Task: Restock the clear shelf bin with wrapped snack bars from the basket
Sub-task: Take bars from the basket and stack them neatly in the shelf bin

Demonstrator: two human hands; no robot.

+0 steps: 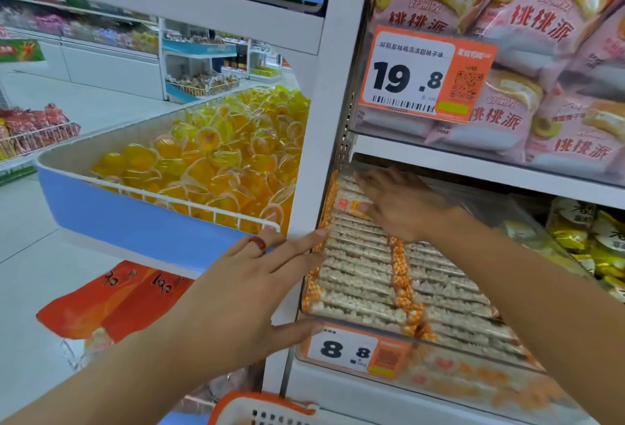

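Nearest the lens, at six o'clock, pokes the rim of an orange-and-white perforated plastic basket [260,407]; its contents are out of view. Beyond it, from centre toward four o'clock, sits the clear plastic shelf bin [473,362] with an orange price tag reading 8.8 on its front lip, already packed with two columns of clear-wrapped pale puffed-grain snack bars with orange chequered ends [365,272] lying flat and edge to edge.

At seven o'clock the left hand [250,275] is spread flat, holding nothing, fingertips pressing the bars' left ends by the white upright, thumb against the bin's front corner. At two o'clock of it, the right hand [402,204] lies palm-down on the rear rows, fingers extended; whether it pins one bar beneath is unclear.

These bars are probably light and fairly stiff, yet brittle: crisped grain would crumble under a hard squeeze. Their glossy film looks slippery, so stacks may slide. Best taken across the long edges, several at once, or by the crimped orange ends for single pieces.
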